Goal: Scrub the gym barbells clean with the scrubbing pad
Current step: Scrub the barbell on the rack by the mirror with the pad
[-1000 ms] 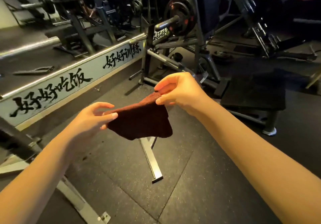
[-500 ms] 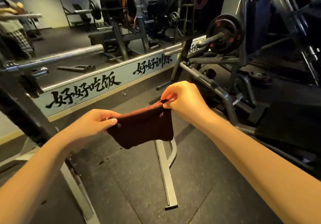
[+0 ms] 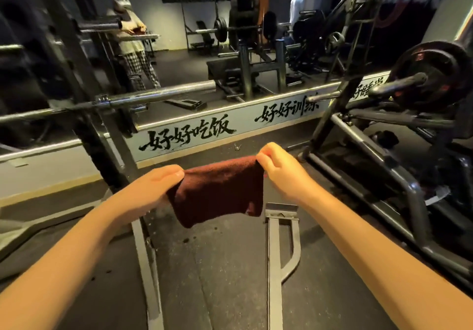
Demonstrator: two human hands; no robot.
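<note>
The person holds the scrubbing pad (image 3: 220, 191) stretched in the air between both hands, above the rubber floor (image 3: 225, 265) and short of any metal. The left hand (image 3: 156, 186) pinches its upper left corner between thumb and curled fingers. The right hand (image 3: 279, 171) pinches the upper right corner the same way, and the dark red pad hangs from that top edge as a limp flap (it looks more like a thick cloth than a stiff pad). The nearest target is the chrome barbell (image 3: 153, 94) resting across the rack upright (image 3: 102, 135), ahead and to the left, above the level of the hands. A second barbell (image 3: 399, 87) carrying a weight plate (image 3: 435, 73) sits off to the right. The pad touches neither.

Judging by this, the step in hand is readying the pad and bringing it to the bar; no scrubbing has started. To do it well, the pad probably wants draping over the bar so that it wraps the round shaft. One hand should then close around it, since a corner pinch would give little pressure. The free hand could steady the bar, as a sleeve is likely to spin under a sideways rub. Strokes along the length, from end to collar, should cover it evenly.
</note>
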